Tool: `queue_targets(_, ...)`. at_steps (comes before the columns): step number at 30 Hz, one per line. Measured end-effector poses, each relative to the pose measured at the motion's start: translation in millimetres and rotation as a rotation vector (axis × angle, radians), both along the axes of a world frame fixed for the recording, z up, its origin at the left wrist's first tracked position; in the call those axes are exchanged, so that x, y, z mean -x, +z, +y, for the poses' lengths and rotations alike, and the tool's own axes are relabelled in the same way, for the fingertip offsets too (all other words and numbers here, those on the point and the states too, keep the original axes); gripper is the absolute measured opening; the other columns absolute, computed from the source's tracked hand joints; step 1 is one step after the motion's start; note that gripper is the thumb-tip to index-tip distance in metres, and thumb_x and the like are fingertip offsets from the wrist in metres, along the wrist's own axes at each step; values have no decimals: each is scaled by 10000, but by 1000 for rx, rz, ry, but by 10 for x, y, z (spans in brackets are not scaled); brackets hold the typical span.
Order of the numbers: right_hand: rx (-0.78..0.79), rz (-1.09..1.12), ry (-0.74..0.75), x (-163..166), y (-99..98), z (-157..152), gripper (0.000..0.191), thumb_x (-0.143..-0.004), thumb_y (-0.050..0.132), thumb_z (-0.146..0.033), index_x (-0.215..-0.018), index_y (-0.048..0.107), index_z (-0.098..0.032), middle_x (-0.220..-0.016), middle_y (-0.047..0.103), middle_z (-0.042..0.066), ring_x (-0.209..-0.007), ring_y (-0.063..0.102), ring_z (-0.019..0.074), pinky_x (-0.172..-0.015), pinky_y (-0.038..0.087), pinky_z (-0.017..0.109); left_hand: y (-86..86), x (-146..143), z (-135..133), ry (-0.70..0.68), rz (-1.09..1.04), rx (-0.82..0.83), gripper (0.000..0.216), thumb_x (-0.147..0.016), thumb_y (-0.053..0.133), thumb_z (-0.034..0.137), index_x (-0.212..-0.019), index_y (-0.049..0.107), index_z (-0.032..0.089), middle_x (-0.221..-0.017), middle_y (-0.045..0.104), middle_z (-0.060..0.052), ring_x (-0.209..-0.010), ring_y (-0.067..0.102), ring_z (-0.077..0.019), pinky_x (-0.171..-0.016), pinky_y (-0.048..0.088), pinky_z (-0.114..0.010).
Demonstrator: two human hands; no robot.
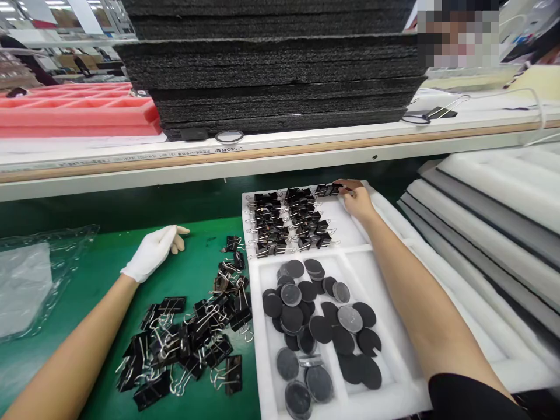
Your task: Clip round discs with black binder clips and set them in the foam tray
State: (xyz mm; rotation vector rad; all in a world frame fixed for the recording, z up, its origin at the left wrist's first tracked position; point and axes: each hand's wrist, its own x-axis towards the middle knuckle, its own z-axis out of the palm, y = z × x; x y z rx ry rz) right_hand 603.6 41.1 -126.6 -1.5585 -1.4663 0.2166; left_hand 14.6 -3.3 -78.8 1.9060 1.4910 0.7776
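Observation:
My right hand [359,201] is at the far edge of a white foam tray [254,303], its fingers closed on a black binder clip [336,189] at the end of a row. Other binder clips [268,224] stand in packed columns to the left of it. My left hand [153,252], in a white glove, hovers over or rests on the green table [109,256]; its fingers stretch out with nothing in them. Between that hand and the tray lies a loose heap of binder clips [192,338] with silver wire handles. Black and grey discs [321,329] fill the tray's nearer compartments.
A clear plastic tray [48,280] lies at the left. White and grey foam sheets [485,233] are stacked on the right. Across the back runs a shelf [262,154] bearing a tall stack of black foam [275,81] and pink foam trays [79,116].

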Motion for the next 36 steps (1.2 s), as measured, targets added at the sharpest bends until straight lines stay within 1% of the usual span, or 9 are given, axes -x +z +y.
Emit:
queue_targets(4, 27, -16, 22, -23, -35, 5, 319, -888, 524, -247, -1093, 758, -180, -1284, 666, 192, -1176, 638, 316, -1009, 540, 475, -20, 8, 10, 6, 19, 5, 623, -986, 376, 702, -1067, 730, 196, -766, 718, -55, -681, 622, -201, -723, 550, -334)
queue_targets(8, 29, -37, 34, -44, -50, 20, 342, -890, 503, -267, -1097, 760, -178, -1306, 644, 202, -1204, 627, 323, -1042, 515, 503, -23, 6, 8, 13, 21, 8, 622, -979, 390, 705, -1063, 737, 196, -769, 723, -57, -678, 622, -199, -699, 545, -321)
queue_targets(15, 78, 48, 43, 22, 40, 0, 281, -898, 514, -284, -1056, 730, -196, -1222, 702, 179, -1135, 653, 308, -1055, 506, 490, -20, -1, 3, 15, 34, 17, 629, -982, 380, 707, -1074, 733, 194, -782, 726, -60, -694, 624, -205, -713, 543, -328)
queue_targets(21, 79, 33, 76, 13, 24, -5, 275, -925, 522, -300, -1043, 742, -184, -1260, 684, 188, -1201, 633, 308, -1093, 484, 472, -23, -6, 13, 8, 36, 4, 650, -971, 378, 733, -1067, 731, 196, -774, 725, -60, -685, 626, -204, -702, 542, -328)
queue_targets(25, 95, -13, 27, -45, -51, -1, 369, -914, 524, -324, -1181, 744, -196, -1385, 568, 171, -1279, 569, 282, -1125, 469, 435, -35, -2, 21, 4, 41, 3, 624, -981, 384, 712, -1056, 733, 199, -778, 720, -51, -686, 624, -192, -691, 535, -312)
queue_targets(28, 120, 40, -6, -68, -98, 38, 512, -850, 583, -330, -1349, 667, -250, -1437, 512, 136, -1209, 592, 253, -1129, 463, 430, -60, 15, 33, -4, 17, -3, 553, -1000, 391, 656, -1000, 710, 205, -726, 677, -33, -645, 590, -176, -648, 506, -297)
queue_targets(30, 145, 181, -29, -74, -98, 78, 597, -811, 592, -328, -1406, 608, -292, -1390, 561, 101, -1110, 629, 228, -1083, 496, 421, -78, 32, 50, 30, -32, -23, 458, -997, 434, 609, -919, 652, 214, -661, 607, -3, -591, 530, -158, -587, 452, -282)
queue_targets(33, 159, 437, -83, -78, -12, 85, 515, -831, 519, -370, -1327, 635, -295, -1236, 655, 80, -945, 674, 204, -900, 576, 370, -98, 49, 80, 162, -121, -109, 380, -921, 587, 567, -774, 508, 225, -620, 487, 41, -556, 423, -126, -545, 358, -261)
queue_targets(36, 67, 361, -145, -19, 183, -38, 411, -897, 420, -394, -1146, 700, -223, -956, 684, 107, -737, 680, 199, -671, 569, 333, -118, 48, 64, 273, -106, -219, 499, -810, 706, 542, -637, 362, 223, -593, 336, 63, -562, 314, -103, -547, 272, -260)
